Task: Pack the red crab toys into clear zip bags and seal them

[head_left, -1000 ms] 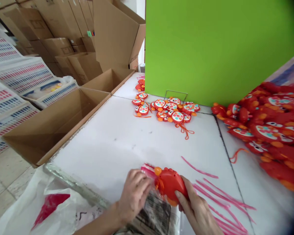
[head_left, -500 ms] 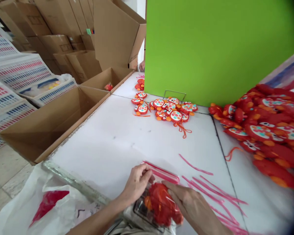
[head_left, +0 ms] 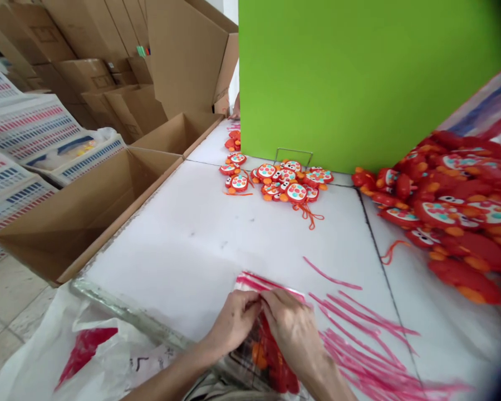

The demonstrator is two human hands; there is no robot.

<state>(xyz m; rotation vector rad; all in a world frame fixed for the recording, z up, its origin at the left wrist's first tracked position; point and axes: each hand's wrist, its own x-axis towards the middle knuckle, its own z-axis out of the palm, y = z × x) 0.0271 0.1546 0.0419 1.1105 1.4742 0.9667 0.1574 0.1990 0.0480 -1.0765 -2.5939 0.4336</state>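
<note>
The left hand (head_left: pixel 234 322) and right hand (head_left: pixel 294 334) are meeting fingertip to fingertip, both pinching the pink top edge of a clear bag (head_left: pixel 271 285) at the near edge of the tabletop (head_left: pixel 200 234). A red toy (head_left: pixel 271 362) is lying inside the bag, under the right hand. Pink strips (head_left: pixel 359 334) are lying just to the right.

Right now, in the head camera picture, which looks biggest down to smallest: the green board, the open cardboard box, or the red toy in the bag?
1. green board
2. open cardboard box
3. red toy, though it sits nearest the camera and hands partly hide it
</note>
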